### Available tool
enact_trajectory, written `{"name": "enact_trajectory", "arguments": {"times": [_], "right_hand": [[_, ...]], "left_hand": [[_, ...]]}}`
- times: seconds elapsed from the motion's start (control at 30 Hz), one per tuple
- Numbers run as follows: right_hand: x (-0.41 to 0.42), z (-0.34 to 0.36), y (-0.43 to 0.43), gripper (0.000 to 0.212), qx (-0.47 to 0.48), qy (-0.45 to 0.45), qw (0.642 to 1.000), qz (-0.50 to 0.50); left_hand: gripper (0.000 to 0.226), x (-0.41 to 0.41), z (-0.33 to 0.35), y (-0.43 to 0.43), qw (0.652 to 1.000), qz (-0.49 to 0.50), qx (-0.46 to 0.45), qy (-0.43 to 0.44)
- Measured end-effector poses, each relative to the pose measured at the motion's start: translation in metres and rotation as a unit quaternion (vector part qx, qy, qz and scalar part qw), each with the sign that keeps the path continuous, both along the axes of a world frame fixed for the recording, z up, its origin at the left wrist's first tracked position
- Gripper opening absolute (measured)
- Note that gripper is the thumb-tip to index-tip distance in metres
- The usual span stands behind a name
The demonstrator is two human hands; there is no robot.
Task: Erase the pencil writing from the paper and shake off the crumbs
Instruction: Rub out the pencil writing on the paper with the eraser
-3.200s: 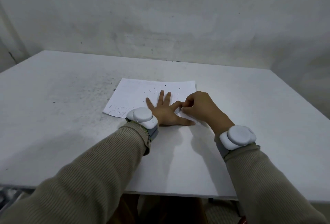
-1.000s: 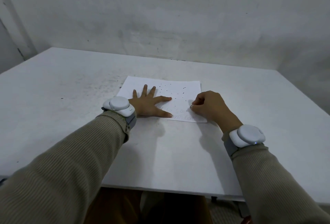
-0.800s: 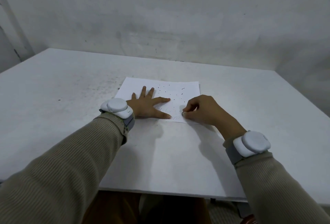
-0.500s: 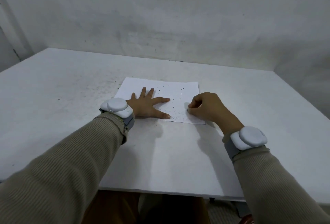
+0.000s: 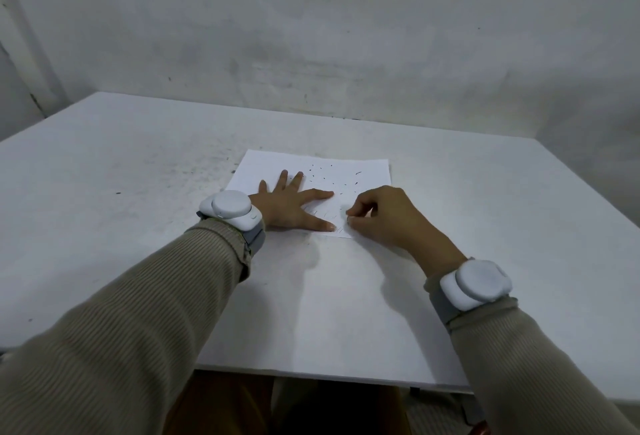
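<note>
while at paper [image 5: 263, 171] edge, right hand [image 5: 388, 219]

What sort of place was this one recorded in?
Likely a bare indoor work corner set up for recording: a plain white table against scuffed grey walls, a sheet of paper on it, and white wrist devices strapped on both arms.

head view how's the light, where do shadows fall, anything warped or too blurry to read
Head view: soft, dim light, no glare on the white rectangular table. Head view: faint soft-edged shadows fall toward the camera from the left hand and right hand. Head view: the wide lens swells the beige ribbed sleeves at the bottom corners. Head view: pencil marks on the white paper sheet are too faint to read.
</note>
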State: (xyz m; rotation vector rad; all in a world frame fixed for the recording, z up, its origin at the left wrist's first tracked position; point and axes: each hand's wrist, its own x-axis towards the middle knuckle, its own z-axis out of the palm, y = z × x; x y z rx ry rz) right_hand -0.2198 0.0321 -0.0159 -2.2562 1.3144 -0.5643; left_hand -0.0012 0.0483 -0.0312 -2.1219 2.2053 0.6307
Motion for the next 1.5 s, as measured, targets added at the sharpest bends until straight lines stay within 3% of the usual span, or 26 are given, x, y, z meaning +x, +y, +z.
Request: {"name": "enact_trajectory", "arguments": {"times": [0.2,0.4,0.57,0.77,0.97,1.13,1.33,1.5], "right_hand": [[-0.001,-0.003,-0.017,0.007,-0.060,0.020,0.996,-0.070],[0.006,0.001,-0.004,0.005,0.020,0.024,0.999,-0.002],[0.003,-0.003,-0.018,0.008,-0.062,0.016,0.995,-0.073],[0.016,0.000,0.004,0.008,-0.016,0.024,0.999,0.016],[0.006,-0.003,-0.018,0.007,-0.060,0.018,0.994,-0.090],[0.012,0.000,0.002,0.007,-0.005,0.012,1.000,-0.001],[0.000,0.001,-0.017,0.007,-0.045,0.028,0.994,-0.092],[0.006,0.003,0.003,0.006,0.014,0.028,0.999,-0.015]], "left_hand": [[0.085,0.000,-0.002,-0.001,1.000,-0.001,-0.003,-0.004],[0.086,0.001,-0.001,-0.001,1.000,-0.001,-0.001,-0.011],[0.084,0.001,-0.001,-0.001,1.000,-0.002,-0.001,-0.009],[0.086,-0.001,0.000,0.000,1.000,-0.002,0.001,-0.013],[0.084,0.000,0.001,0.001,1.000,-0.004,-0.003,-0.012],[0.086,0.000,0.000,0.000,1.000,-0.002,-0.004,-0.013],[0.084,0.000,0.000,0.000,1.000,-0.002,-0.002,-0.009],[0.085,0.000,0.000,0.000,1.000,0.000,-0.002,-0.009]]}}
